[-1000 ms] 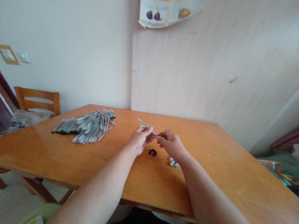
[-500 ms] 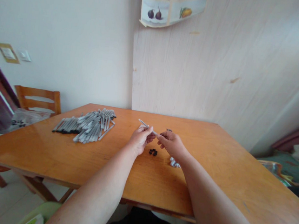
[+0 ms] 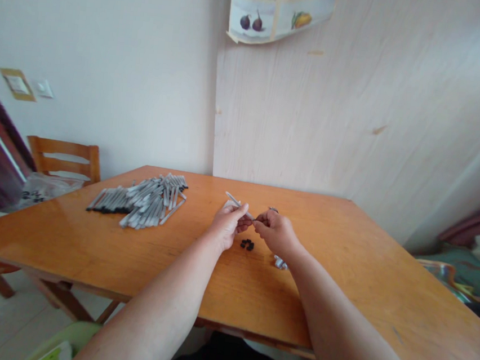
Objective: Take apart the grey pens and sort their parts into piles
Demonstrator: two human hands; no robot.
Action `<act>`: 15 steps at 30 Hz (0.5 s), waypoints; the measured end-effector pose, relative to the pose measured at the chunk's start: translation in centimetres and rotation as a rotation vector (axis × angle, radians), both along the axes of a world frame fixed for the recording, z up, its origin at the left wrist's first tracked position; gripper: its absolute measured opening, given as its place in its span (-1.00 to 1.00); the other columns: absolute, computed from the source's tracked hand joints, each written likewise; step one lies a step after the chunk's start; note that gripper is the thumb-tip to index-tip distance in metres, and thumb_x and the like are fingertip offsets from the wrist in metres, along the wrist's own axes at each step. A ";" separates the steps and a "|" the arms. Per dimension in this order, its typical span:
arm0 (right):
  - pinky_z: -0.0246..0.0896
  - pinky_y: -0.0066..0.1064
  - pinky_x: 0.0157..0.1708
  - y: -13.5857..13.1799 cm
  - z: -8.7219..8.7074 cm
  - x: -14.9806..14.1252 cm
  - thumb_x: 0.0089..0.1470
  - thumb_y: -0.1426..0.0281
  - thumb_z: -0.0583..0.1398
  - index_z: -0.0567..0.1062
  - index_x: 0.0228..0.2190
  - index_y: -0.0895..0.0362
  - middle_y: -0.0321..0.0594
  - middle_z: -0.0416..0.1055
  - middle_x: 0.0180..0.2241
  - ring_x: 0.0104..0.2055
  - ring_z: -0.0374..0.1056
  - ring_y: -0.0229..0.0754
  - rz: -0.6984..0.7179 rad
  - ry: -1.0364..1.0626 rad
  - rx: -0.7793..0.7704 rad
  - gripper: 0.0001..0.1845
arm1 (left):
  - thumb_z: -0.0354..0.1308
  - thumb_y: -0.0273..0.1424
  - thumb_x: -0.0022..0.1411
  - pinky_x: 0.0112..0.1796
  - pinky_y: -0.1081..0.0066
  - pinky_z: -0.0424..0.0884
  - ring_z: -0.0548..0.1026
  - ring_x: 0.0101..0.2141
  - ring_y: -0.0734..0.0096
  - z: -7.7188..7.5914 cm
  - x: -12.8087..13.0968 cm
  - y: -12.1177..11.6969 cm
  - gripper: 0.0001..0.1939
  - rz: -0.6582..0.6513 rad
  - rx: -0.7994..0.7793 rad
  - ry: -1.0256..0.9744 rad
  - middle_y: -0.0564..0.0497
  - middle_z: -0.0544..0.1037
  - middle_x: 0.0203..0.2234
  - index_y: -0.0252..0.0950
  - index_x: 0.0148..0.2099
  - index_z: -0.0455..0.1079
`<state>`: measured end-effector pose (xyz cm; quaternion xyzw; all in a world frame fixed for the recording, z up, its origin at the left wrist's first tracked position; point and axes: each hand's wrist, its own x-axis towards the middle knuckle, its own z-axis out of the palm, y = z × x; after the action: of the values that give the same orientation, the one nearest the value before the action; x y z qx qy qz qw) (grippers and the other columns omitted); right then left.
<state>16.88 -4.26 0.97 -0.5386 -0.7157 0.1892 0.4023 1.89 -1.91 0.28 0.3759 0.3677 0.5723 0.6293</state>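
Shifted slightly: right hand (image 3: 276, 231), thumb lower. Slim grey plastic tube (image 3: 232, 198), above wooden worktop (image 3: 164, 263), tilted; gripped by left hand (image 3: 227, 222), seemingly for steadiness; right fingers narrow, pinching its near-right end. Small black pieces (image 3: 247, 244): nearer, apparently for easy reach.

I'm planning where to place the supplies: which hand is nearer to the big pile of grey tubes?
Left. The left hand is just to the right of the pile; the right hand is farther right, beyond it.
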 end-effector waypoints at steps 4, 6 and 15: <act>0.00 -0.48 -0.50 -0.1 0.3 0.0 0.01 0.37 0.18 0.47 -0.45 0.14 -0.31 0.40 -0.56 -0.51 0.23 -0.31 -0.055 -0.103 0.061 -0.91 | 0.37 -0.19 0.03 -0.51 0.51 0.35 0.53 -0.52 0.44 -0.1 0.0 0.1 -0.65 -0.004 -0.007 0.000 -0.01 0.55 -0.53 -0.30 -0.32 0.34; 0.00 -0.47 -0.49 -0.2 0.4 -0.1 0.00 0.38 0.19 0.47 -0.46 0.14 -0.30 0.40 -0.55 -0.50 0.23 -0.30 -0.069 -0.126 0.075 -0.91 | 0.36 -0.18 0.04 -0.50 0.50 0.36 0.54 -0.52 0.43 0.0 -0.1 0.2 -0.65 -0.005 -0.003 -0.003 -0.02 0.55 -0.52 -0.30 -0.32 0.34; 0.05 -0.46 -0.47 0.3 -0.2 0.4 0.02 0.36 0.19 0.51 -0.46 0.12 -0.27 0.44 -0.53 -0.48 0.27 -0.28 -0.029 -0.171 0.043 -0.89 | 0.29 -0.23 0.15 -0.49 0.52 0.37 0.54 -0.52 0.45 -0.2 -0.7 0.7 -0.72 0.080 -0.049 -0.057 -0.04 0.56 -0.52 -0.32 -0.21 0.40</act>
<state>17.30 -3.92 0.76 -0.5544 -0.7434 0.1215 0.3538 1.15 -1.17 0.08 0.3291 0.3783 0.5982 0.6251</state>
